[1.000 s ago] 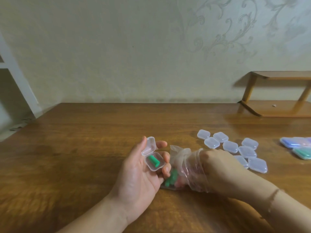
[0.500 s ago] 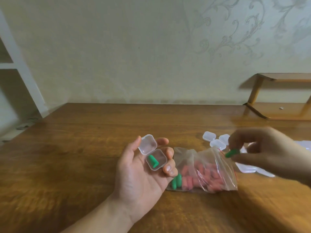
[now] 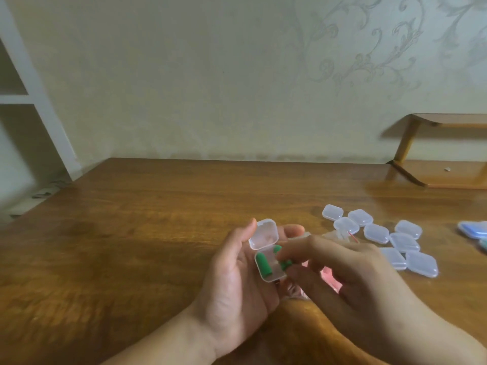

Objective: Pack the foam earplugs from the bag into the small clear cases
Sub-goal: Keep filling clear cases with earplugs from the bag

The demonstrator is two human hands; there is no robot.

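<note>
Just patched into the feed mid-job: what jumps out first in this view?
Front and centre, the left hand holds an open clear case with one green earplug lying in it, while the right hand pinches a second green earplug at the case's edge. To the right on the wooden table lies a cluster of closed clear cases, and the bag of pink earplugs shows partly behind the right hand.
</note>
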